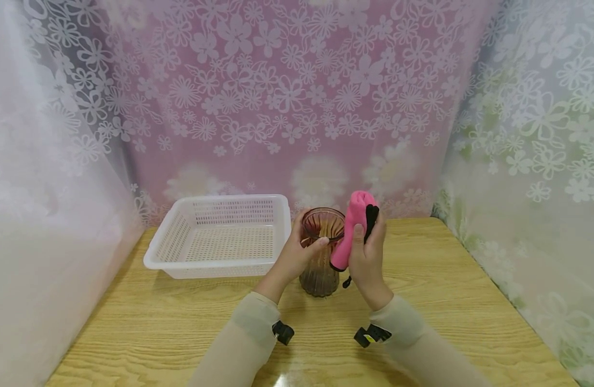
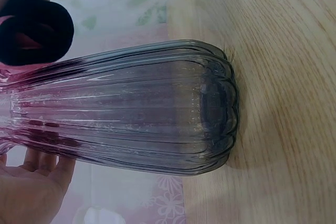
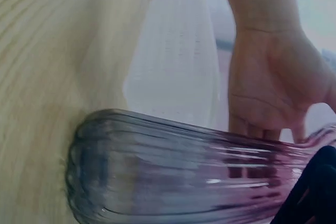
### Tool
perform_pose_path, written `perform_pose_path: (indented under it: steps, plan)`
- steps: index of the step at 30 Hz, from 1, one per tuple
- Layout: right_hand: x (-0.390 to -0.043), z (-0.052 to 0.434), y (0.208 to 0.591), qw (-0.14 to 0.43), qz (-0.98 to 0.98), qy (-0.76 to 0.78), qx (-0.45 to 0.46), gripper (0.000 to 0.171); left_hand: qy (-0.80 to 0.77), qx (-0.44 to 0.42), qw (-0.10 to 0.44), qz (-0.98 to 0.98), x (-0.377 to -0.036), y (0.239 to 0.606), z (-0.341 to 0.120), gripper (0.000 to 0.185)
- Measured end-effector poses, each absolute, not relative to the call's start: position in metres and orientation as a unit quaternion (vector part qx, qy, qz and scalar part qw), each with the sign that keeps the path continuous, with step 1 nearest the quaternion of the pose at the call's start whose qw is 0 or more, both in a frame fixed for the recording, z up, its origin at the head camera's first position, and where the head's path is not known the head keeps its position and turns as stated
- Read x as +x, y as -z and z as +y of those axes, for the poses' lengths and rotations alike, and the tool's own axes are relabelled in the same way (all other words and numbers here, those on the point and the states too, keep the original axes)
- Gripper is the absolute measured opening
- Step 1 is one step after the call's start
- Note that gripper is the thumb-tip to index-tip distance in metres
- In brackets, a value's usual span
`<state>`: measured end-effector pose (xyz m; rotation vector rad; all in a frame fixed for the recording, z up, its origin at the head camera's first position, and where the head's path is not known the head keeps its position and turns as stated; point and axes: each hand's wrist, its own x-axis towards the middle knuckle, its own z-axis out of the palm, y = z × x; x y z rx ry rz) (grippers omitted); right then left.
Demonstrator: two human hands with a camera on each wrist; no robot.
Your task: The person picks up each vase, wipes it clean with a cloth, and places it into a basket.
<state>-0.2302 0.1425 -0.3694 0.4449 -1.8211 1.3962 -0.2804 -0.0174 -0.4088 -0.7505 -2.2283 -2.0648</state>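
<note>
A ribbed glass vase [image 1: 320, 277], amber-pink at the top and smoky grey at the base, stands upright on the wooden table. My left hand [image 1: 297, 252] grips it near the rim, fingers round the far left side and thumb at the front. In the right wrist view this hand [image 3: 278, 85] shows behind the vase's neck. My right hand [image 1: 368, 263] holds a rolled pink cloth item [image 1: 357, 215] with black trim and a dangling black cord, close against the vase's right side. Its black-edged end [image 2: 62, 32] faces the vase in the left wrist view.
A white perforated plastic basket [image 1: 217, 266] sits on the table [image 1: 181, 328] to the left of the vase. Flowered curtains [image 1: 277, 107] hang behind the table and along both sides. Black straps [image 1: 283, 332] circle both wrists over pale sleeves.
</note>
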Motion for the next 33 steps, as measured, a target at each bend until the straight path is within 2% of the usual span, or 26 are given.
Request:
perform_pose_path:
  steps: [8,16,22,27,33]
  plan:
    - [-0.258,0.143,0.405,0.387,-0.679,-0.598,0.178,0.056,0.662,-0.237,0.013,-0.711,-0.28,0.408,-0.017,0.093]
    - [-0.264,0.14,0.418,0.373,-0.664,-0.627,0.163,0.051,0.662,-0.241,0.008,-0.709,-0.28,0.408,-0.017,0.09]
    - [-0.266,0.135,0.418,0.368,-0.655,-0.641,0.158,0.05,0.663,-0.246,-0.001,-0.707,-0.282,0.407,-0.019,0.092]
    - [-0.265,0.134,0.417,0.348,-0.664,-0.648,0.131,0.05,0.66,-0.254,-0.007,-0.707,-0.268,0.388,-0.022,0.094]
    - [-0.245,0.13,0.397,0.311,-0.68,-0.656,0.105,0.049,0.664,-0.251,-0.01,-0.705,-0.257,0.379,-0.022,0.092]
